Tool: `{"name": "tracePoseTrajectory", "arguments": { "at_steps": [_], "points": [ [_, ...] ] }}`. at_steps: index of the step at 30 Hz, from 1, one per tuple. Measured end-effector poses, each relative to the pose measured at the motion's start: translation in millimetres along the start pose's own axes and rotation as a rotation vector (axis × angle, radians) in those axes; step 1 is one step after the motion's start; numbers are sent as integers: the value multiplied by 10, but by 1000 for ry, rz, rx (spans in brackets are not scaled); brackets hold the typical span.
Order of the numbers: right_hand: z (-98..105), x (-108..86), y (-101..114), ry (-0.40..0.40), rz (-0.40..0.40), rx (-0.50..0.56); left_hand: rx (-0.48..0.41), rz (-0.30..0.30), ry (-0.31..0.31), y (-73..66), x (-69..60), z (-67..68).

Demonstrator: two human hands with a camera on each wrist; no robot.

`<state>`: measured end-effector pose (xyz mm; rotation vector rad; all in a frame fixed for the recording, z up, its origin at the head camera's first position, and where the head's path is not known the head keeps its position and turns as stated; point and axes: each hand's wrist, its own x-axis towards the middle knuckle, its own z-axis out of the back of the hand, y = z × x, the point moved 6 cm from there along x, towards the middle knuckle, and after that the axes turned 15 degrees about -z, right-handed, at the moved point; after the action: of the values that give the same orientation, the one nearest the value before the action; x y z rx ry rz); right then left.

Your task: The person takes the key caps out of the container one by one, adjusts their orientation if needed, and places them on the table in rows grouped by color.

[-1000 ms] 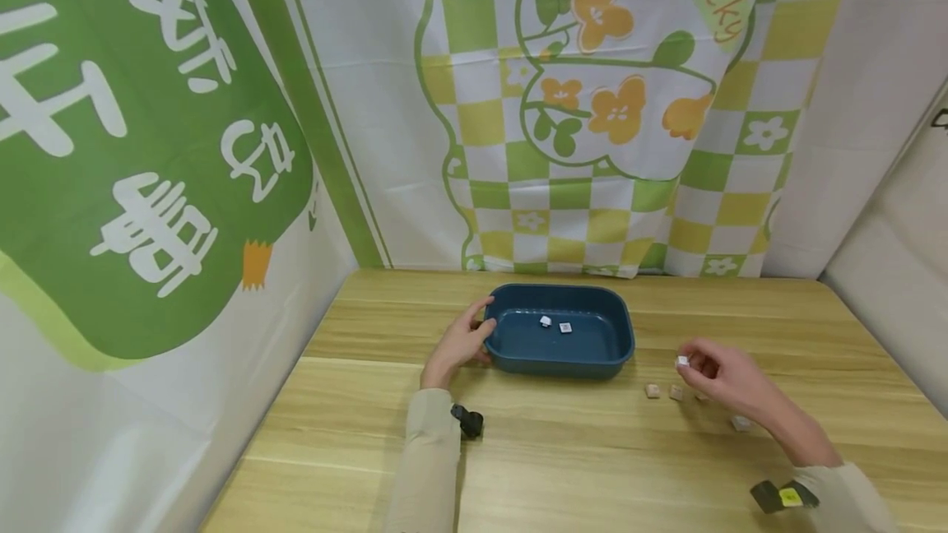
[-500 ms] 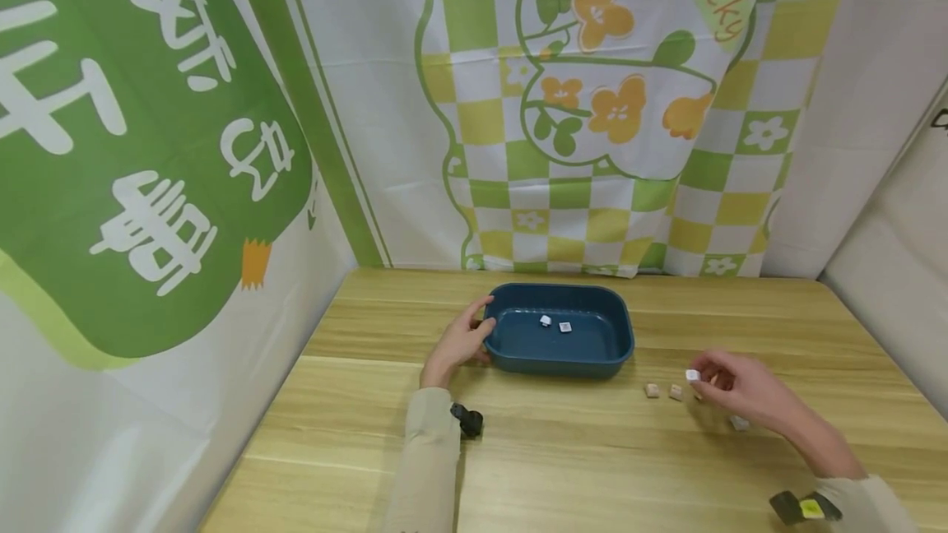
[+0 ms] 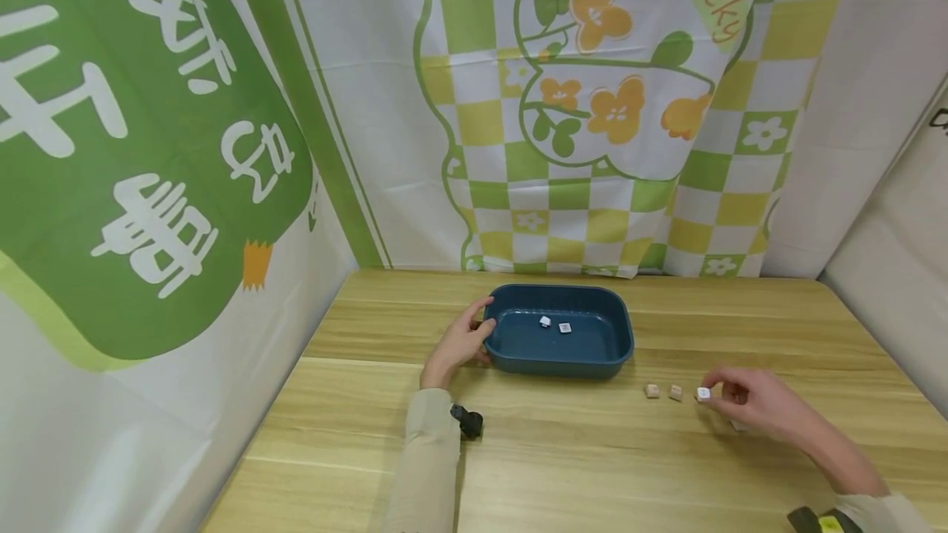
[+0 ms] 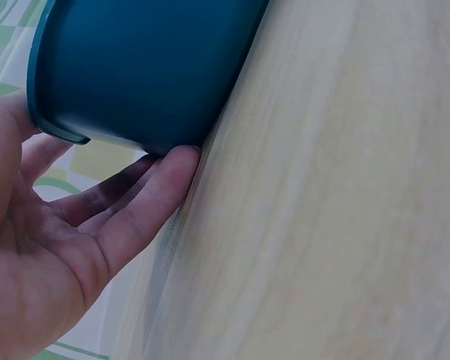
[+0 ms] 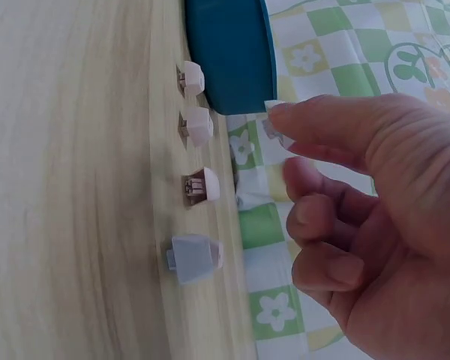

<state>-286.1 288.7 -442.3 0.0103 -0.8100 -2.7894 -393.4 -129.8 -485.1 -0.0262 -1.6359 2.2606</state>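
Observation:
A white keycap [image 3: 703, 393] is pinched between thumb and index finger of the right hand [image 3: 763, 408], above the table at the right. In the right wrist view this hand [image 5: 382, 210] has its other fingers curled, with the pinched keycap [image 5: 276, 129] at its fingertips. Pinkish keycaps [image 5: 198, 126] and a larger grey one [image 5: 195, 258] stand in a row on the table beside it. The left hand [image 3: 461, 344] rests at the left end of a blue tray [image 3: 559, 368], thumb on the rim; from the left wrist view, fingers [image 4: 146, 206] touch its underside edge.
Two white keycaps [image 3: 565, 327] lie inside the tray. Two beige keycaps [image 3: 652, 391] sit on the wooden table [image 3: 592, 467] between the tray and the right hand. A patterned cloth [image 3: 474, 122] hangs behind the table.
The right hand has moved right and toward the near side with the white keycap, now over where a beige keycap showed earlier. The left hand and tray have stayed put.

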Motion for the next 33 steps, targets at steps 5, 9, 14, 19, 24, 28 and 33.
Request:
{"name": "tracePoseTrajectory", "arguments": {
  "at_steps": [5, 9, 14, 19, 24, 28, 33],
  "points": [
    [-34, -49, -38, -3, 6, -20, 3, 4, -3, 8, -4, 3],
    [-82, -78, -94, 8, -20, -25, 0, 4, 1, 9, 0, -4],
    [-112, -93, -136, 46, -90, -43, -8, -1, 1, 13, 9, -9],
    [-148, -89, -147, 77, -140, -70, -3, -6, -3, 20, 9, 1],
    [-187, -89, -170, 88, -161, -88, 7, -4, -1, 23, -2, 6],
    [-207, -94, -184, 110, -162, -84, 5, 2, -2, 28, -11, 4],
    [-224, -107, -219, 124, -134, -87, 0, 2, -1, 12, -11, 8]
  ]
}}
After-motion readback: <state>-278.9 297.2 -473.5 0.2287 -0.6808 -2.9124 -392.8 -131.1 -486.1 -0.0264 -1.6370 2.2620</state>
